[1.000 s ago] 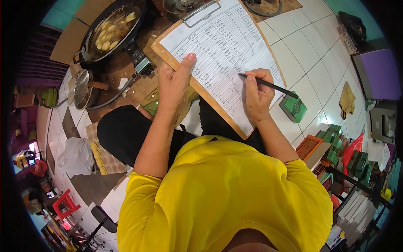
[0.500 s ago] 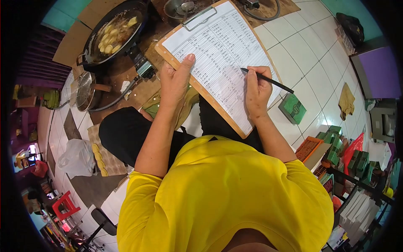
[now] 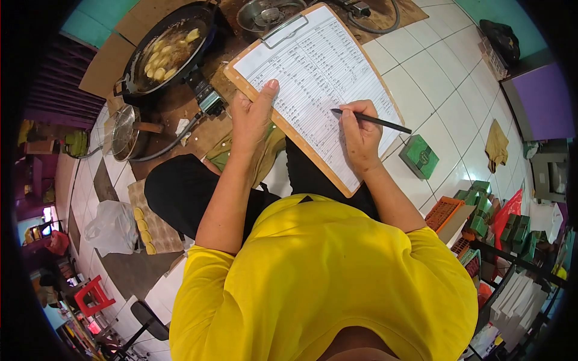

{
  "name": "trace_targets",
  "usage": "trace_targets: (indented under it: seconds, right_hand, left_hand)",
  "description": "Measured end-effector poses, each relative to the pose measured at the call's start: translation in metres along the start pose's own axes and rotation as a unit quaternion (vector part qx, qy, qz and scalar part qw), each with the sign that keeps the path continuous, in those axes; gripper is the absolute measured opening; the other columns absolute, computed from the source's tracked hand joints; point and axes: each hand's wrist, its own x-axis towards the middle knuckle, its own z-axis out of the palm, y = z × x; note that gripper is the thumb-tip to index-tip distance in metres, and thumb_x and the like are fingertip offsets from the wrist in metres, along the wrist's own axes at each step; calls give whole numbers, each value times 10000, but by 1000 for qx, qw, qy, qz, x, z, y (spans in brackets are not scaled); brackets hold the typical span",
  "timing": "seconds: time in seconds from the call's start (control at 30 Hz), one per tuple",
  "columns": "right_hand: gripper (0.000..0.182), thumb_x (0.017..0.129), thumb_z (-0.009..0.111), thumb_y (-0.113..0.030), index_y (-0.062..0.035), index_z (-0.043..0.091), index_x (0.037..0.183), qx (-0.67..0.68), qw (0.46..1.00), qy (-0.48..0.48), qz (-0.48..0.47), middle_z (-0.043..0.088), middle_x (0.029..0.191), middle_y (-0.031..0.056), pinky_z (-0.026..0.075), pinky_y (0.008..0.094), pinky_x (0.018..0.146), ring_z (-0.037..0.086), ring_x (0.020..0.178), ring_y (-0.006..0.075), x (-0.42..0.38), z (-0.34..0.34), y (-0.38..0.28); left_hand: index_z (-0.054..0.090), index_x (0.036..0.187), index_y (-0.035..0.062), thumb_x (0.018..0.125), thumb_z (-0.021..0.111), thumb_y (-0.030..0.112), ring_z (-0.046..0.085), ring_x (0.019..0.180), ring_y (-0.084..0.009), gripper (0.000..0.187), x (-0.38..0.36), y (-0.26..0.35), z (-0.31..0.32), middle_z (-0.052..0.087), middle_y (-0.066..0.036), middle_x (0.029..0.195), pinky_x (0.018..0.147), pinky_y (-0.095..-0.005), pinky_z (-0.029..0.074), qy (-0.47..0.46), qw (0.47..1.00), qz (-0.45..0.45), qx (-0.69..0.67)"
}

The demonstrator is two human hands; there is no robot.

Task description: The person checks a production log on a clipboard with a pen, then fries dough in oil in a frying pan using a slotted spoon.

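Note:
A brown clipboard [image 3: 313, 149] lies tilted above my lap, with a lined sheet [image 3: 328, 78] full of handwritten columns under its metal clip [image 3: 285, 31]. My left hand [image 3: 254, 117] grips the board's left edge, thumb on top and the other fingers mostly hidden beneath. Between the fingers of my right hand [image 3: 361, 135] is a black pen [image 3: 382, 123], its tip at the middle of the sheet. The side of that hand rests on the paper's right part.
At the upper left, a black wok [image 3: 133, 90] holds yellow pieces in oil over a burner [image 3: 208, 99]. A wood-handled strainer [image 3: 124, 133] lies nearby. To the right are a green box [image 3: 419, 157] on white tiles and an orange crate [image 3: 444, 212]. A plastic bag [image 3: 112, 227] sits left.
My right hand and the pen have shifted left across the sheet, the pen lying at a flatter angle. My left hand keeps its hold on the clipboard.

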Motion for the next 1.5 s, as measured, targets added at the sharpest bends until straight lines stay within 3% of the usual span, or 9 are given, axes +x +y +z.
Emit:
trace_targets:
  seconds: [0.07,0.27,0.4,0.57,0.67,1.07,1.23,1.37,1.5]
  right_hand:
    - [73,909,525,-62,-22,551,964,123,991,28,40,524,809,11,401,184,653,474,726,47,0,-3,5]
    - [82,921,498,-79,-15,539,954,185,981,55,34,589,832,61,422,197,738,528,760,74,12,-13,-16]
    - [83,912,555,-82,-8,534,945,84,994,13,71,601,799,59,441,194,662,537,706,80,5,-13,-22]
    - [71,889,601,-75,-28,551,873,-95,991,-28,-93,529,730,-6,382,191,544,448,609,51,1,-5,-8]
    - [59,886,597,-65,-30,551,872,-134,983,-42,-119,524,731,-2,379,195,542,445,609,53,3,-2,-5]
    - [79,894,584,-73,-18,556,845,-110,990,10,-86,522,740,0,383,200,573,443,636,56,5,-2,4]
    - [128,947,512,-117,-15,520,1023,44,998,33,-13,573,832,44,442,209,671,529,728,83,3,-7,-7]
    - [215,970,454,-151,-18,558,1102,-40,997,14,-64,627,952,108,441,264,807,575,893,153,4,-20,-26]
    - [227,834,589,-27,-61,641,1052,-279,922,-110,-243,656,1011,75,440,333,823,590,922,257,3,-25,-28]
  left_hand:
    - [575,1114,-35,895,608,114,608,907,-127,266,-1,1,2,639,-103,1041,793,-247,483,-7,1000,1,-9]
    - [556,1140,-37,893,612,124,605,927,-135,300,1,2,0,630,-104,1057,812,-253,481,-12,1000,-9,-7]
    - [543,1155,-37,891,615,128,604,937,-139,319,3,-2,-1,627,-105,1064,823,-256,479,-6,1000,-22,-5]
    - [539,1158,-35,890,615,125,606,944,-144,321,4,-2,-1,625,-109,1073,830,-260,479,-12,1000,-23,-12]
    - [539,1158,-34,889,617,123,607,944,-145,322,4,-1,-1,626,-111,1073,828,-261,480,-12,1000,-20,-8]
    - [559,1137,-32,885,628,129,603,945,-143,308,4,-3,0,627,-114,1069,825,-263,480,-5,999,-27,-16]
    - [554,1142,-40,876,638,136,602,952,-155,330,8,-8,-5,624,-116,1075,838,-271,477,-4,998,-34,-50]
    - [538,1160,-48,861,654,147,609,960,-176,375,19,-1,-16,620,-124,1081,841,-289,488,-4,997,-27,-66]
    - [526,1172,-51,854,655,151,615,966,-199,398,42,7,-31,619,-141,1080,838,-304,499,-17,998,-8,-56]
